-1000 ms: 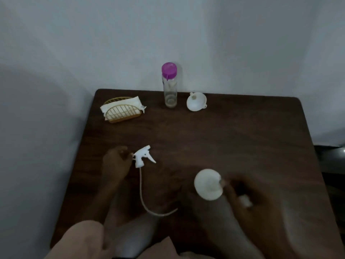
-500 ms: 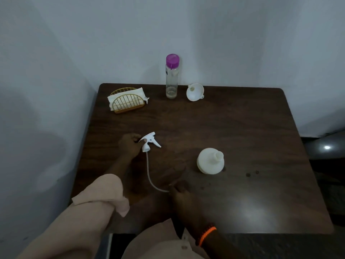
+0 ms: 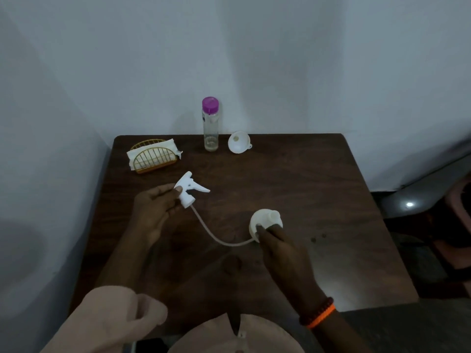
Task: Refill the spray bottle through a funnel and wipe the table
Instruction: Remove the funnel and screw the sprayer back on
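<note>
My left hand [image 3: 155,212] pinches the white spray trigger head [image 3: 190,191], lifted a little above the dark wooden table [image 3: 293,189]. Its thin dip tube [image 3: 216,236] curves down to the right, toward the white spray bottle [image 3: 266,221], which stands uncapped in the middle of the table. My right hand [image 3: 283,253] grips the near side of that bottle. At the back edge stand a clear bottle with a purple cap [image 3: 210,123] and a white funnel [image 3: 238,142] lying on its side.
A gold wire holder with white napkins [image 3: 152,156] sits at the back left corner. A few small dark spots [image 3: 318,238] mark the tabletop right of the spray bottle. Walls close off the back and left; the floor drops away on the right.
My right hand moved from the tube's end up to the spray bottle and took hold of it. My left hand raised the trigger head slightly.
</note>
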